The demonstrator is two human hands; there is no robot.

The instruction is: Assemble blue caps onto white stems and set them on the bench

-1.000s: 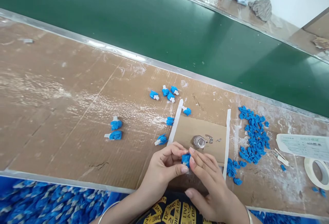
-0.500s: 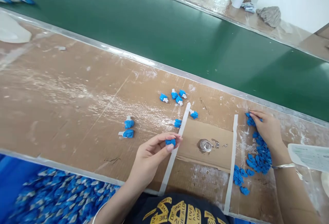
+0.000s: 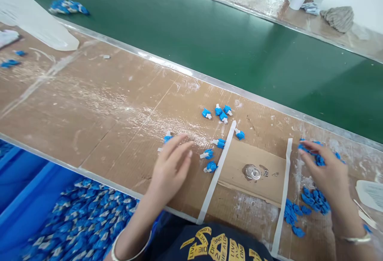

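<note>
My left hand (image 3: 172, 169) is open, its fingers stretched out and slightly apart over the table. Under its fingertips are small blue pieces with white ends, one blue-and-white piece (image 3: 168, 136) partly covered. To its right lie more such pieces (image 3: 206, 154), including a blue-and-white piece (image 3: 211, 167) beside the white tape strip. My right hand (image 3: 326, 169) reaches over loose blue pieces (image 3: 317, 201), thumb and fingers apart, with a few blue pieces (image 3: 320, 160) showing between them. Whether its fingertips touch one is blurred.
A small glass jar (image 3: 252, 172) stands on a cardboard sheet (image 3: 263, 153) between two tape strips. Several blue-and-white pieces (image 3: 221, 113) lie behind. A green conveyor belt (image 3: 194, 41) runs beyond the table. Below left, a blue bin (image 3: 32, 209) holds many blue-and-white pieces (image 3: 89, 217).
My left hand has let go of its blue piece, which now lies by the tape, and moved left. My right hand has opened over the pile, whose back part is spread out. The view shifted left.
</note>
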